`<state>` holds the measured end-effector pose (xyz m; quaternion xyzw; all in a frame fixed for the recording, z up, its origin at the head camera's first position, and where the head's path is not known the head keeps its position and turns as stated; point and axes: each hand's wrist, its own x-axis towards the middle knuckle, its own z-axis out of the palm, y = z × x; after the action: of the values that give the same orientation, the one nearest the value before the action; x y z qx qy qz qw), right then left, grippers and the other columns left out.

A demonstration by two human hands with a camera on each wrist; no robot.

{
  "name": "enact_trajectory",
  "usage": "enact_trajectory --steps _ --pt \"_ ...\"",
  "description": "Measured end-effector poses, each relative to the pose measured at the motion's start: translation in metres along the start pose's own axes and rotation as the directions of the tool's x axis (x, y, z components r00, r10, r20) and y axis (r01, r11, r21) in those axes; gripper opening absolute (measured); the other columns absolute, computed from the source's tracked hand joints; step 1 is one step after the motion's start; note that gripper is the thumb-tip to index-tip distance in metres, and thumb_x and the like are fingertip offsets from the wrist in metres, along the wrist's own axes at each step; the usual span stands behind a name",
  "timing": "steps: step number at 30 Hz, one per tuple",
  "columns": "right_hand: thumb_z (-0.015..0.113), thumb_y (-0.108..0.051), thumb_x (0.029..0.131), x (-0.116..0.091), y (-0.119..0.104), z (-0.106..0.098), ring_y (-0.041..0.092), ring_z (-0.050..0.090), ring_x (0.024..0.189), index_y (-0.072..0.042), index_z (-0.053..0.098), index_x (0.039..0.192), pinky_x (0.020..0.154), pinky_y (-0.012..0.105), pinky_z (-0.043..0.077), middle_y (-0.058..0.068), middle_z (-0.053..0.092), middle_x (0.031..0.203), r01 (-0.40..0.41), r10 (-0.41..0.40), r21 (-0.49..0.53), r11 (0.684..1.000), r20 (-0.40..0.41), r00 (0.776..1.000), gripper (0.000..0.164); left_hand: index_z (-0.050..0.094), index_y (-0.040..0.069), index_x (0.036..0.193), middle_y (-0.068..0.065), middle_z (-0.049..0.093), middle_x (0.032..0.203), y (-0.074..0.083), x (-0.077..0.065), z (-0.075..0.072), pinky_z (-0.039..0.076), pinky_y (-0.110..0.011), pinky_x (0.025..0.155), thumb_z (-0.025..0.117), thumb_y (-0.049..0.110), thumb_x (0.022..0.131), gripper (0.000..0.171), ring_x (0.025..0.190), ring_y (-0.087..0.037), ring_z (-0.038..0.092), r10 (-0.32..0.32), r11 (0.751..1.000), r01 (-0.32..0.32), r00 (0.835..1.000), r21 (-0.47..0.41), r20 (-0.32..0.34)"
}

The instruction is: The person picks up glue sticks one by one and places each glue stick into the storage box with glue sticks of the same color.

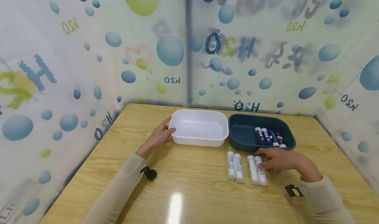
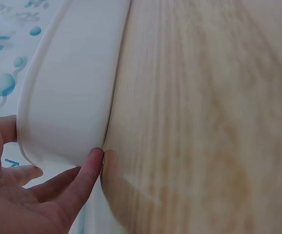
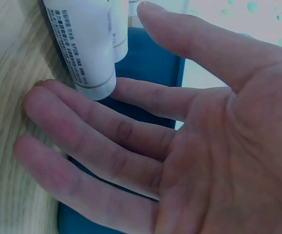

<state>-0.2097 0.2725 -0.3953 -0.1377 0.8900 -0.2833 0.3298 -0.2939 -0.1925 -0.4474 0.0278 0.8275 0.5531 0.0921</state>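
My left hand point(image 1: 157, 137) holds the left end of a white plastic bin point(image 1: 199, 142), thumb at the rim and fingers against its lower side. In the left wrist view, a fingertip point(image 2: 95, 154) meets the bin's bottom edge by the wood. My right hand point(image 1: 279, 159) is at the rightmost white glue stick point(image 1: 262, 176), in front of a dark blue bin point(image 1: 241, 141). Its fingers are spread and nearly straight in the right wrist view, with the printed white stick point(image 3: 85, 48) between thumb and fingers but not pinched. Another white glue stick point(image 1: 253, 171) lies directly beside it.
Two more white glue sticks point(image 1: 231, 166) lie to the left of that pair on the wooden table point(image 1: 177, 171). Several dark blue sticks point(image 1: 266, 137) lie in the right part of the blue bin. The bins stand side by side near a patterned curtain point(image 1: 174, 85).
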Motion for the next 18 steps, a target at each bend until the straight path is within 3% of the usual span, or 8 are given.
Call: enact_trajectory --steps 18 --pt "0.069 -0.021 0.099 0.0034 -0.0021 0.0032 0.023 0.062 0.079 -0.003 0.052 0.142 0.069 0.037 0.058 0.008 0.063 0.089 -0.044 0.044 -0.024 0.999 0.007 0.999 0.05 0.02 0.021 0.167 -0.031 0.05 0.148 0.0006 -0.0007 -0.0001 0.063 -0.033 0.085 0.057 0.026 0.107 0.071 0.108 -0.029 0.068 0.004 1.0 -0.004 1.0 0.01 0.007"
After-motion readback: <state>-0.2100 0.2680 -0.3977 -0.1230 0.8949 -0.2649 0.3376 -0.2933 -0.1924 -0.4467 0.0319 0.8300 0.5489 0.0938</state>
